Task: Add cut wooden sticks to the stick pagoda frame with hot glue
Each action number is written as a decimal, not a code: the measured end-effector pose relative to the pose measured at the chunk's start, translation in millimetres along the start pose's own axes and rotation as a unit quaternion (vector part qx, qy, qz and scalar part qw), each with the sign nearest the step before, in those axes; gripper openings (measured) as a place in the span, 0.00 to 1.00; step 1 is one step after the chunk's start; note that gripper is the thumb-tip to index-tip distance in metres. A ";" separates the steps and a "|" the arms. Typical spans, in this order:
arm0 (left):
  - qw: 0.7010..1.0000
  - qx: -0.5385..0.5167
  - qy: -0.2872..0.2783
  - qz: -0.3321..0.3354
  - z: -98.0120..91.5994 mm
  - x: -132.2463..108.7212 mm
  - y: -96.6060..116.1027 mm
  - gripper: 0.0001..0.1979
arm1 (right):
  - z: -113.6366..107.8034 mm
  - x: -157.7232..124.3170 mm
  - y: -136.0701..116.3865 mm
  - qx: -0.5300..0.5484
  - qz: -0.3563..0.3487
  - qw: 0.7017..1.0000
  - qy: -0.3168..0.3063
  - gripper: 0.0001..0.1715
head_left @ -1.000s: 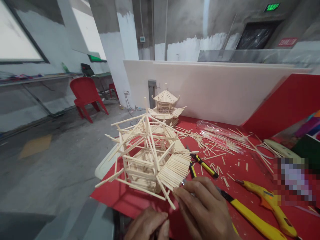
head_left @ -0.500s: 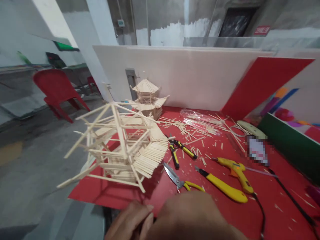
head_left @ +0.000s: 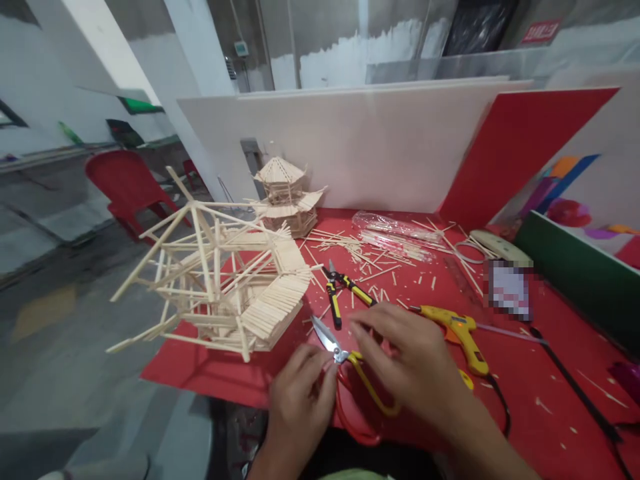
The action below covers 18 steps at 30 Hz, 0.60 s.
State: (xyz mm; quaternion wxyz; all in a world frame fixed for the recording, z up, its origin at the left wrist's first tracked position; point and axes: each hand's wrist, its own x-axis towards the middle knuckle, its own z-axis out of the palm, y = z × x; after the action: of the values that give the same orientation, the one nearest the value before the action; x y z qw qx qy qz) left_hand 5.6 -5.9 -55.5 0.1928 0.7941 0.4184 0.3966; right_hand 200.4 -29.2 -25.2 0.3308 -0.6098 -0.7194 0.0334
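Observation:
My left hand (head_left: 303, 400) is low in the middle, its thumb and forefinger pinched together beside the pivot of the scissors (head_left: 326, 335). Whatever the fingertips hold, if anything, is too small to make out. The scissors lie with red and yellow handles, blades pointing up and left. Above the yellow handle, my right hand (head_left: 407, 357) has its thumb and forefinger curled close together; anything between them cannot be made out. Left of both hands stands a partly slatted pavilion model (head_left: 277, 303) of thin wooden sticks, its upper roof frame bare. Neither hand touches the model.
Black-and-yellow pliers (head_left: 334, 303) lie beyond the scissors. A yellow glue gun (head_left: 463, 330) rests at right with its cord. Loose sticks (head_left: 345, 247) and a plastic bag of sticks (head_left: 395, 237) spread farther back. A finished pagoda model (head_left: 285, 193) stands near white boards (head_left: 350, 147).
My hands have moved up and apart from the near edge, onto the scissors area. The right hand now covers the yellow utility knife, and the view has shifted slightly.

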 end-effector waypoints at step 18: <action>0.994 -0.043 -0.041 -0.091 56.2 54.2 -6.8 0.08 | 0.4 93.7 122.7 -0.156 0.161 0.944 -0.244 0.20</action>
State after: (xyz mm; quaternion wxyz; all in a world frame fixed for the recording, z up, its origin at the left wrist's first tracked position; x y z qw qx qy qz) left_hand 64.8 43.7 -68.8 0.2792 0.7593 0.4632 0.3618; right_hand 301.6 86.4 -40.1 0.0363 -0.7348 -0.6663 0.1215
